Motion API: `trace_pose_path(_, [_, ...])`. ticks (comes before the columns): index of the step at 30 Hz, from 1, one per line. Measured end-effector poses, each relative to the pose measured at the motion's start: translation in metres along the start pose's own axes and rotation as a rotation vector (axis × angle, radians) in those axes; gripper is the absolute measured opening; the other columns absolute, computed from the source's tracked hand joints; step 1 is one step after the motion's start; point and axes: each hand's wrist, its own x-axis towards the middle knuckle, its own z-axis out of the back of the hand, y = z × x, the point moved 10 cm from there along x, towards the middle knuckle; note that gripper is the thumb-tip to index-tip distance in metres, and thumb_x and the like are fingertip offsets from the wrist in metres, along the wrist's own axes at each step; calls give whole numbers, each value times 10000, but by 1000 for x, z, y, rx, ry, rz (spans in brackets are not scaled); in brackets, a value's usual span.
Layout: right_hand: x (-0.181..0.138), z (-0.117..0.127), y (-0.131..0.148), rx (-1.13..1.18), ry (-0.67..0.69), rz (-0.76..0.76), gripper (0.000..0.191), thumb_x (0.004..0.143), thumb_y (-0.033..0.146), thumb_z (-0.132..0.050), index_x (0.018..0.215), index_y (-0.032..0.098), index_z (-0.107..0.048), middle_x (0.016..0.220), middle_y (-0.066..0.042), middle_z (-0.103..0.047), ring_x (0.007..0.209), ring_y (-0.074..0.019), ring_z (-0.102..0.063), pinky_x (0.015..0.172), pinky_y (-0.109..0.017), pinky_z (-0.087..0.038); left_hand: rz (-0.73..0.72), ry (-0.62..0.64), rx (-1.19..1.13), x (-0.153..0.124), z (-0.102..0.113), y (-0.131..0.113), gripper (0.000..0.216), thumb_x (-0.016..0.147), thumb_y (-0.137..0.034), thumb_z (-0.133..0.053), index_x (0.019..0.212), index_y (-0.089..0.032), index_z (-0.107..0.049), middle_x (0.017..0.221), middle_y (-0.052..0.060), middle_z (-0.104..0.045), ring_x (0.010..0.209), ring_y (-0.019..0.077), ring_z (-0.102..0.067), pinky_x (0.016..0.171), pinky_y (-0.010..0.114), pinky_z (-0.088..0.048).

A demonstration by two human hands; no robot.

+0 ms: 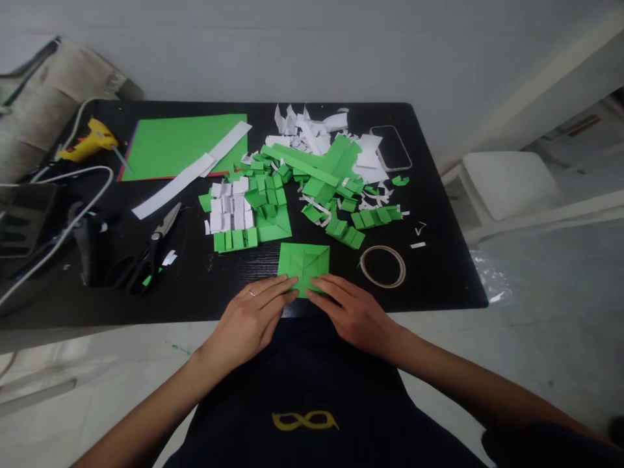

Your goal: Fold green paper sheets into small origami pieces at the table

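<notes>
A square of green folded paper (305, 259) lies flat near the front edge of the black table, its creases meeting around the middle. My left hand (256, 309) holds its lower left part, the fingertips pressed onto the paper. From the other side, my right hand (353, 313) grips the lower right part with bent fingers. The two sets of fingertips almost meet at the centre of the near edge. What lies under the fingers is hidden.
Beyond it are folded green and white strips (234, 211) and piled paper scraps (312, 127). Black scissors (149, 250), a yellow glue gun (92, 140) with a cable and green sheets (180, 146) lie left. A tape ring (403, 270) and a phone (394, 148) lie right.
</notes>
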Motion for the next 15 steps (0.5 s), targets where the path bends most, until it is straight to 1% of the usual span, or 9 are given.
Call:
trace_pose_path(5, [-3,-4,-1,24,28,24,348,985,-12,-556,1276,49,-737,1289,-164,-751,1260,-290,-670,1105,-433,-608,-17,1,-11,-1,1,0,339,1031,-61,-511,1289,-158,-708,1416,101,-726,1326,262,-683,1073,486,-612])
trace_pose_path(9, [-4,-5,-2,35,58,32,372,996,-3,-533,1315,51,-716,1314,-171,-740,1300,-284,-648,1111,-443,-604,-10,11,-19,-3,-1,1,353,1028,-60,-518,1310,-162,-704,1428,96,-720,1343,262,-672,1081,494,-612])
trace_pose_path(15, [-3,-4,-2,35,73,30,371,1006,9,-532,1325,63,-715,1321,-171,-739,1300,-282,-650,1102,-447,-610,-3,26,-66,-5,-2,6,387,1029,-63,-517,1351,-184,-694,1457,93,-700,1370,252,-653,1105,491,-595])
